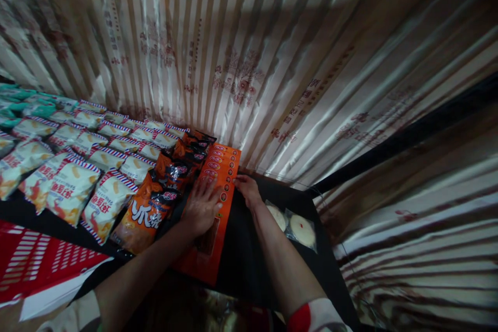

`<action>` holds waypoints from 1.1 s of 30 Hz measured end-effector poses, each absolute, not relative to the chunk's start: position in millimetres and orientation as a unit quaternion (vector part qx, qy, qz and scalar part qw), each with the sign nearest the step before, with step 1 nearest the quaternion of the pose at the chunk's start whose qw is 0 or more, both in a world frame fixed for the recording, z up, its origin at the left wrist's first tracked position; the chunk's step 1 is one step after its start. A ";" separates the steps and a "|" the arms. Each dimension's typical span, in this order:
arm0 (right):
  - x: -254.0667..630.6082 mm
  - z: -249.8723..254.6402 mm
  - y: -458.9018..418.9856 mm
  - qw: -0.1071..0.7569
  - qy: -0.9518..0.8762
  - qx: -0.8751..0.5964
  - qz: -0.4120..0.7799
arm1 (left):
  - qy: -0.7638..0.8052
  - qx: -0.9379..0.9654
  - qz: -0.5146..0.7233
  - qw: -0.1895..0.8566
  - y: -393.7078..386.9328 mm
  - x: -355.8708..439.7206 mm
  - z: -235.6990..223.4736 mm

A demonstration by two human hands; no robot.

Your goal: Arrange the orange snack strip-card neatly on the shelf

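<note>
A row of overlapping flat orange snack packets (229, 174) lies on a black-covered table, the nearest one showing a clear window. My left hand (200, 210) rests flat on top of them, fingers spread. At their right edge, my right hand (249, 190) has its fingertips pinched on the rim of one packet. Close by on the left stand orange and black snack bags (143, 215) in a column. To the right of my right forearm lie two round pale cakes (302, 231) in clear wrappers.
Rows of white snack bags (73, 184) with striped tops fill the left side, with green bags (37, 105) beyond. A red plastic basket (35, 259) sits below the table edge. Behind hangs a pleated printed curtain (241, 62), and a dark bar (408, 132) slants at right.
</note>
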State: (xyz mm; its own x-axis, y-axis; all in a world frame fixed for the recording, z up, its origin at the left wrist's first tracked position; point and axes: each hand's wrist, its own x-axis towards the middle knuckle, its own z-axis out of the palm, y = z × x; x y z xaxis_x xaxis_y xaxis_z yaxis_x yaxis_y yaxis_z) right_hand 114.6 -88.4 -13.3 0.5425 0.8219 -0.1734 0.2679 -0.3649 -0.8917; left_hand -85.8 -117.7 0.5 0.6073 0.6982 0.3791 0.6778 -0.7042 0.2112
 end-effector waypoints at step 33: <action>100.5 -16.6 -120.3 0.342 -0.375 -0.821 0.262 | 0.381 0.902 0.199 0.041 -110.6 -78.8 1.3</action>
State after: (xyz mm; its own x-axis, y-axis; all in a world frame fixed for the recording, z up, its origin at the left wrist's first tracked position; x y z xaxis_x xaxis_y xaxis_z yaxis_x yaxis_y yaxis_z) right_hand 100.5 -120.3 -16.6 0.5817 0.7946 -0.1736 0.4371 -0.4854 -0.7572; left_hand -78.8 -110.6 1.3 0.6308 0.7032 0.3281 0.6704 -0.7068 0.2261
